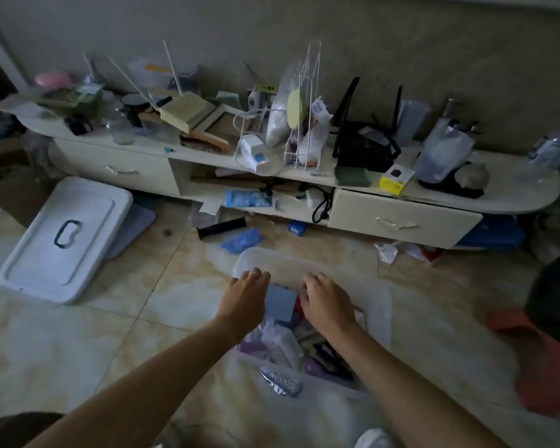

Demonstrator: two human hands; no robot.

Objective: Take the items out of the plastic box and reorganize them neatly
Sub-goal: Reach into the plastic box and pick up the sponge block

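Observation:
A clear plastic box (374, 305) stands on the tiled floor in front of me, filled with several small packets and items. A flat grey-blue box (281, 302) lies on top of the contents near the far end. My left hand (244, 297) reaches into the box at the left of the grey-blue box, fingers extended toward the far rim. My right hand (325, 302) is inside the box just right of it, fingers curled downward into the contents. Whether either hand grips anything is hidden by the backs of the hands.
A white lid (62, 240) with a dark handle lies on the floor at left. A cluttered low cabinet (401, 218) runs along the wall, one drawer ajar. A black tube (221, 227), blue bags (241, 239) and crumpled paper (387, 250) litter the floor. Orange cloth (543, 360) lies at right.

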